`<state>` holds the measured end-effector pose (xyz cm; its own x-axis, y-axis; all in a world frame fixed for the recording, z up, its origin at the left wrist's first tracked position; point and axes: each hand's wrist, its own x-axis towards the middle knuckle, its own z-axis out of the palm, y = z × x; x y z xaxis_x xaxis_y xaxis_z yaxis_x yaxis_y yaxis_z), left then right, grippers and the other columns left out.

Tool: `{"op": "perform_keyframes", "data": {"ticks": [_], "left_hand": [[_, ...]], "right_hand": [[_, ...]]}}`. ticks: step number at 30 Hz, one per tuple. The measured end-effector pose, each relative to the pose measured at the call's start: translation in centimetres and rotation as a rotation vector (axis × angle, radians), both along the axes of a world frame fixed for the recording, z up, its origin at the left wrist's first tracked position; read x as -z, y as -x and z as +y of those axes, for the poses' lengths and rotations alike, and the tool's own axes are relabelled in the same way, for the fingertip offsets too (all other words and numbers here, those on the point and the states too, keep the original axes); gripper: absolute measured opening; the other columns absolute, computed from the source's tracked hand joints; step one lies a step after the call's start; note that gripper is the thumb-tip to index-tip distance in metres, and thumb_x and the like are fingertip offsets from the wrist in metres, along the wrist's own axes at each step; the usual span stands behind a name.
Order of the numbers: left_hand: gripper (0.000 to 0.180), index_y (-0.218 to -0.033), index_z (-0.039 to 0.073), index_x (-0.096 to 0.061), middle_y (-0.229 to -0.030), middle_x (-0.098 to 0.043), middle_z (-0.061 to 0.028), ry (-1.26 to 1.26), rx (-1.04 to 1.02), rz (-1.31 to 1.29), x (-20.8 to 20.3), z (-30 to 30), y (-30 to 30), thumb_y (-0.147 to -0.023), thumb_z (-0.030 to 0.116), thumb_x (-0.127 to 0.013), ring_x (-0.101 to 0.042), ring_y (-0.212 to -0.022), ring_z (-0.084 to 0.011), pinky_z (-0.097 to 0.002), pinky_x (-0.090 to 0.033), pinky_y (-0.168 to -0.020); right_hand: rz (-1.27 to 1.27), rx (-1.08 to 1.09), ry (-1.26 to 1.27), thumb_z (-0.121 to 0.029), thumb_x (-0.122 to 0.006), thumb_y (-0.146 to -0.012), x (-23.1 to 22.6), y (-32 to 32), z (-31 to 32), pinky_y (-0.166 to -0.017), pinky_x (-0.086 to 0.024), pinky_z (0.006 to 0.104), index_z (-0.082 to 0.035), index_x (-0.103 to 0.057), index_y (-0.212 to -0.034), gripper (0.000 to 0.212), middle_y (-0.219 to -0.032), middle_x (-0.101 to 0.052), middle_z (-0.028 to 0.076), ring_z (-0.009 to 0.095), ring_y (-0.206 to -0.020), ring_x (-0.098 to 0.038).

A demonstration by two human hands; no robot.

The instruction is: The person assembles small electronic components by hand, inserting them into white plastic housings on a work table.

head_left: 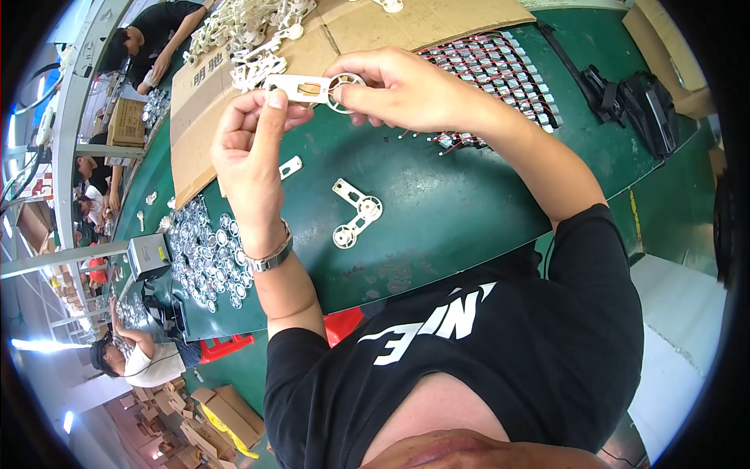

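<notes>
bracket of white plastic, held near the cardboard sheet, runs lengthwise from our left hand, pinching its flat end, to our right hand, gripping its ring.

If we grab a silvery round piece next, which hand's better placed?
Likely the left hand: its forearm runs beside the pile of silvery round pieces; the right hand is farther off, beyond that forearm. Both hands hold the white plastic part.

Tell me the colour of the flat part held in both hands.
The flat part is off-white, best seen in the head view.
</notes>
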<state>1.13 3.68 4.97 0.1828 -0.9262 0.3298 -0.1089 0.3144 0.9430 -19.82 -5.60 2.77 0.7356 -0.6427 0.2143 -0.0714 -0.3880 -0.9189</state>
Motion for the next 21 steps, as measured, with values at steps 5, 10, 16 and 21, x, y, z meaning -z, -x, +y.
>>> {"op": "perform_keyframes", "data": {"ticks": [5, 10, 16, 21], "left_hand": [[0.018, -0.113, -0.004, -0.065, -0.101, -0.076, -0.0142, 0.049, -0.009, 0.056, -0.4, 0.0, -0.1, -0.104, 0.011, -0.066, -0.075, -0.088, -0.0191, -0.0306, -0.061, -0.083], [0.020, -0.114, -0.005, -0.065, -0.102, -0.076, -0.0144, 0.019, 0.018, 0.027, -0.3, 0.3, 0.6, -0.104, 0.012, -0.066, -0.075, -0.090, -0.0193, -0.0314, -0.061, -0.084], [0.020, -0.112, -0.005, -0.064, -0.098, -0.075, -0.0143, -0.018, -0.002, 0.069, 1.0, -1.7, -0.7, -0.103, 0.013, -0.067, -0.075, -0.091, -0.0213, -0.0357, -0.064, -0.086], [0.018, -0.104, -0.004, -0.065, -0.098, -0.074, -0.0186, -0.285, -0.026, 0.166, 4.9, -6.9, -9.6, -0.102, 0.014, -0.067, -0.076, -0.093, -0.0275, -0.0405, -0.066, -0.088]], "right_hand": [[-0.209, -0.122, -0.355, -0.030, -0.061, -0.108, 0.4, 0.1, 0.0, -0.063, -0.049, 0.0217, -0.006, -0.068, -0.130, 0.034, -0.092, -0.071, 0.002, 0.006, -0.077, -0.062], [-0.185, -0.056, -0.357, -0.028, -0.063, -0.106, 0.0, 0.2, 0.0, -0.062, -0.047, 0.0200, -0.007, -0.069, -0.130, 0.032, -0.093, -0.071, 0.002, 0.005, -0.077, -0.062], [-0.099, 0.023, -0.282, -0.028, -0.061, -0.105, 0.6, -0.2, -0.9, -0.058, -0.047, 0.0223, -0.012, -0.067, -0.137, 0.036, -0.097, -0.072, 0.003, 0.006, -0.076, -0.061], [-0.021, 0.086, -0.029, -0.028, -0.063, -0.100, 3.4, -0.2, -4.1, -0.066, -0.054, 0.0294, -0.006, -0.068, -0.133, 0.040, -0.097, -0.073, 0.007, 0.013, -0.074, -0.063]]}}
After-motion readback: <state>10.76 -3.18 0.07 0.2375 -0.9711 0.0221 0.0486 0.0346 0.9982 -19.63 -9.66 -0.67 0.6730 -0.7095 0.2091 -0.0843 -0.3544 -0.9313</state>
